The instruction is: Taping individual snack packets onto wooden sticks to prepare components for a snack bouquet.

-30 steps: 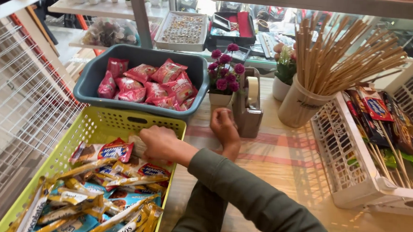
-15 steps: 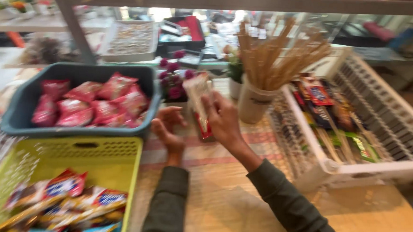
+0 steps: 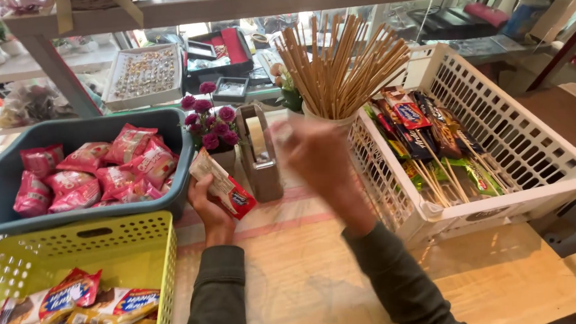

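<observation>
The left hand [image 3: 212,207] grips a snack packet [image 3: 224,185] at centre frame. The right hand [image 3: 318,158], blurred and empty as far as shows, hovers by the tape dispenser [image 3: 259,152], below the cup of wooden sticks [image 3: 337,72]. Taping a stick seems in hand; next comes tearing tape cleanly.

Motion smears the right hand [image 3: 314,158] into a blur, its fingers impossible to count and whatever they may pinch unreadable; the left hand [image 3: 212,207] hides the lower end of the snack packet [image 3: 224,190] it grips; the yellow basket [image 3: 92,254] runs off the bottom and left edges, its wrapped bars only partly seen; the grey tub [image 3: 11,180] is clipped at the left edge; sticks in the white crate [image 3: 500,134] vanish beneath wrappers; trinkets in the display tray [image 3: 145,74] behind glass are too small to make out; both sleeves leave the picture at the bottom.
</observation>
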